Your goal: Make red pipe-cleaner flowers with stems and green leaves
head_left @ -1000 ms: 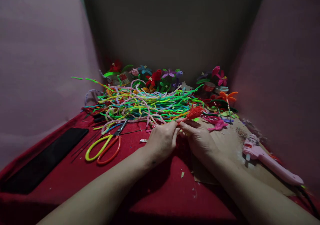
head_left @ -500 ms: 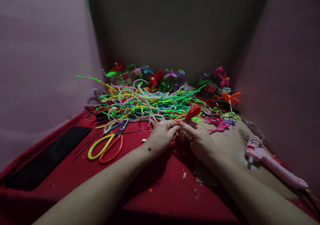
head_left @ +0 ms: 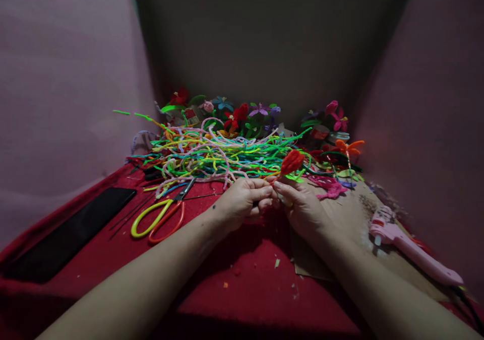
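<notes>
A red pipe-cleaner flower (head_left: 292,162) with a closed, bud-like head sticks up between my two hands. My left hand (head_left: 247,198) is closed, pinching the flower's base from the left. From the other side my right hand (head_left: 300,201) grips the same base between thumb and fingers. The stem end is mostly hidden by the fingers, and something pale shows under the right thumb. Just beyond the hands spreads a tangled heap of coloured pipe cleaners (head_left: 212,153). Scissors (head_left: 161,216) with one yellow and one red handle lie left of my left hand.
A black phone-like slab (head_left: 71,231) lies at the left on the red cloth (head_left: 242,299). To the right, a pink glue gun (head_left: 412,249) rests on a cardboard sheet (head_left: 344,224). Finished pipe-cleaner flowers (head_left: 238,116) stand along the back, and an orange one (head_left: 348,147) sits at right.
The red flower head has tipped more upright and turned slightly. My fingers have shifted around its base, the left hand turning a little; both hands still hold it.
</notes>
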A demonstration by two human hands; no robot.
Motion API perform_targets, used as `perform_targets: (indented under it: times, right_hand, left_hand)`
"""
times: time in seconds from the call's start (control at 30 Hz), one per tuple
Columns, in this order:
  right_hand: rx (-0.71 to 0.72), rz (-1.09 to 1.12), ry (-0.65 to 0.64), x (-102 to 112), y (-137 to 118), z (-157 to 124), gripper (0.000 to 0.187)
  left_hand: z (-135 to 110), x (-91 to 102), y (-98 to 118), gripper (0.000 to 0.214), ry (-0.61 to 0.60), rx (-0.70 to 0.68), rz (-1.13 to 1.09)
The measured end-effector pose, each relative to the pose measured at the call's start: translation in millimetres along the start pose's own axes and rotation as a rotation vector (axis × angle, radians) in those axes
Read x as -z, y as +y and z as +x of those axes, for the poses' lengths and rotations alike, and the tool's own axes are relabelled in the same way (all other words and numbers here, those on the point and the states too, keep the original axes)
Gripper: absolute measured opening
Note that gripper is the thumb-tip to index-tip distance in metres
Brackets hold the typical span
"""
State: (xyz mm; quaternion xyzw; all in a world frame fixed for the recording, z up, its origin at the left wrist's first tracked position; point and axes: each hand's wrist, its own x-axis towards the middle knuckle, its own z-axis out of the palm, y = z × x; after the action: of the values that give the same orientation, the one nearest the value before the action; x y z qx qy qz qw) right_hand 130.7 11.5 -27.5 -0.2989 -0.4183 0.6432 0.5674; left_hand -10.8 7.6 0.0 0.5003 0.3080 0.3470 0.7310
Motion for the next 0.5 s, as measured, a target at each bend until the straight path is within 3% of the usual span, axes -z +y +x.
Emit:
perform_targets:
  times: [0.27, 0.4, 0.5]
  right_hand:
    - [0.003, 0.052, -0.082, -7, -13, -8, 0.008]
    - [0.017, 0.037, -0.011, -9, -11, -9, 0.008]
    - [-0.001, 0.067, 0.024, -8, -8, -8, 0.008]
  left_hand:
    - [-3, 7.7, 5, 0.017, -0.196, 0.086, -0.112]
    - [-2, 2.4, 3, 0.02, -0.117, 0.049, 0.016]
    - [-1, -5.1, -1, 0.022, 0.072, -0.089, 0.279]
